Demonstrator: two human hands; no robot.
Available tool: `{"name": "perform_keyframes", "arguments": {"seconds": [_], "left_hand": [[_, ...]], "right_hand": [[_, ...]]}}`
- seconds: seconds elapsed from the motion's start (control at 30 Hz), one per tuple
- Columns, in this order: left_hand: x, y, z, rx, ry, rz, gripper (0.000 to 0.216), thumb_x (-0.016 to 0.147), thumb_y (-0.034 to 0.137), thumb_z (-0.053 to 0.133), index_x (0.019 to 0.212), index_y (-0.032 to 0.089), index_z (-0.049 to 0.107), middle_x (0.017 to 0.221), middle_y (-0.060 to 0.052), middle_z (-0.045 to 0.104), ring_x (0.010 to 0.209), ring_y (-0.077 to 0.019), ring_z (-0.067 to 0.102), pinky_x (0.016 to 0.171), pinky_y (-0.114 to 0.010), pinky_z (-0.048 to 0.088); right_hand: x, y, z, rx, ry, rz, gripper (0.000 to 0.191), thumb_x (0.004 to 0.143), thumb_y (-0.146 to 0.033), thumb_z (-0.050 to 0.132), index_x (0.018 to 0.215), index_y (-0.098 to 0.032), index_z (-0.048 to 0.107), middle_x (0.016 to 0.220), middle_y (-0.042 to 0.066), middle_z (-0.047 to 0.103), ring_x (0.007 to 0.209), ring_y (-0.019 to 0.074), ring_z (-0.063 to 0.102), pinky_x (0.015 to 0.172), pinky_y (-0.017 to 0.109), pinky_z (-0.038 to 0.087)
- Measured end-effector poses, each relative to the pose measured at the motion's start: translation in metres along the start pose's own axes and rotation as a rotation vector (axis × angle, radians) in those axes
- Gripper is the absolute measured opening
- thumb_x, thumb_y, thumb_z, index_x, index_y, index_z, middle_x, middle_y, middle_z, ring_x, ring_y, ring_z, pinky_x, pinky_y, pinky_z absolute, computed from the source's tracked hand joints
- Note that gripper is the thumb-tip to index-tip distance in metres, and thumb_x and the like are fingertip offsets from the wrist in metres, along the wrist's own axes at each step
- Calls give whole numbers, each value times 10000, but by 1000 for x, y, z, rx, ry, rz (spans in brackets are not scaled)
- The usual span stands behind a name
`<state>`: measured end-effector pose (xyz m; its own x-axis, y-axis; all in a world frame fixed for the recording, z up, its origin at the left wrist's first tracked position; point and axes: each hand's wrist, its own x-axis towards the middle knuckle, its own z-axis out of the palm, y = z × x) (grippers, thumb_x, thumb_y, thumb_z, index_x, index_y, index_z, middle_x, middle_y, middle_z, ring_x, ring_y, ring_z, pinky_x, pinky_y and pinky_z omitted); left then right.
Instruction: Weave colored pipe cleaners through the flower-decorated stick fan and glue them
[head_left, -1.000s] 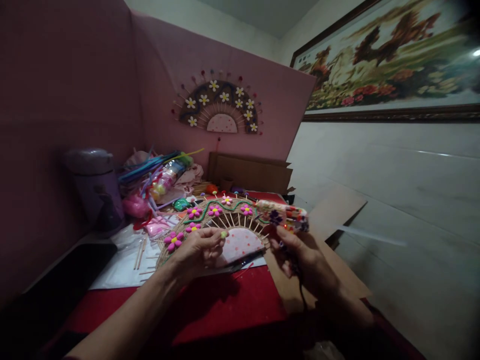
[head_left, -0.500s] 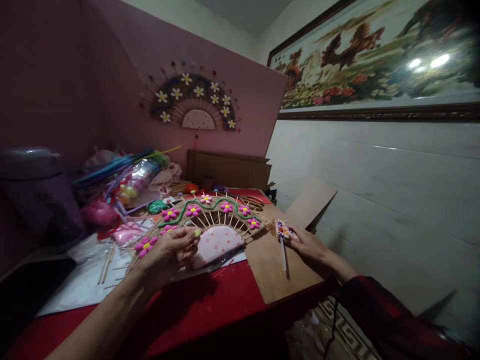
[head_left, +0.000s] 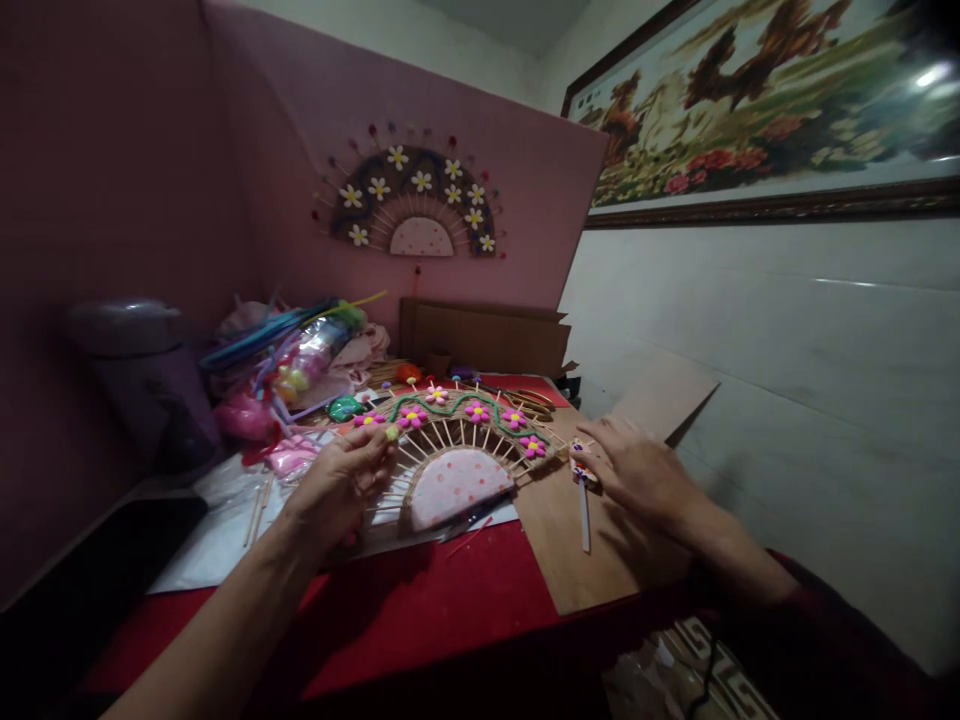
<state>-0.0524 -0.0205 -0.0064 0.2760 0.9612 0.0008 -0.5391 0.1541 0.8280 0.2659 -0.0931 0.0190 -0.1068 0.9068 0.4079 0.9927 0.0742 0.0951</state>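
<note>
My left hand (head_left: 349,478) is closed in a pinch on a small pale yellow-green lump (head_left: 392,433), held above the left part of a fan-shaped decoration. This fan (head_left: 463,483) has a pink dotted half-round centre, thin sticks, pink flowers with yellow middles and a wavy green line. My right hand (head_left: 637,470) is over the board at the right, slightly blurred, its fingers stretched out. Under its fingertips lies a floral-patterned piece (head_left: 582,468) with a flat whitish strip (head_left: 585,520) sticking out toward me; the hand partly covers it.
A cardboard sheet (head_left: 570,570) lies on the red tablecloth (head_left: 465,590). Scissors (head_left: 529,402) lie behind the fan. Bagged craft materials (head_left: 300,370) and a lilac flask (head_left: 142,385) stand at left. Another fan (head_left: 420,190) hangs on the pink panel.
My right hand has loosened from the floral-patterned piece, its fingers now extended over it. My left hand has risen slightly, still pinching the yellow-green lump. The view has shifted left.
</note>
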Motion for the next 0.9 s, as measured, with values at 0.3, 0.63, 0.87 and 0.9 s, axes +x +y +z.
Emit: {"name": "perform_keyframes", "arguments": {"seconds": [0.3,0.63,0.87,0.9], "left_hand": [[30,61,-30,146,213,403,229,517,193,745,688,90,633,538,9,554,432,-49,463,377,-142,344],[60,59,-75,573,408,466,205,501,246,703,611,102,608,439,41,525,363,-47,403,369,-175,287],[68,47,-81,769,310,397,152,552,232,676,635,111,637,456,28,550,391,-61,436,393,-181,317],[68,47,-80,774,314,387,147,562,230,672,643,112,637,449,28,548,385,-63,440,390,-182,320]], "right_hand": [[54,-148,4,200,40,-215,217,863,-323,448,838,-197,623,871,60,615,833,191,552,713,300,385],[68,-180,69,330,123,-289,156,849,-315,479,856,-189,570,921,64,559,846,180,507,688,273,379],[65,-180,71,356,152,-296,197,801,-384,553,826,-189,572,910,72,530,851,201,456,712,304,362],[65,-180,71,364,153,-297,203,806,-391,545,819,-190,572,902,69,529,844,199,453,710,305,358]]}}
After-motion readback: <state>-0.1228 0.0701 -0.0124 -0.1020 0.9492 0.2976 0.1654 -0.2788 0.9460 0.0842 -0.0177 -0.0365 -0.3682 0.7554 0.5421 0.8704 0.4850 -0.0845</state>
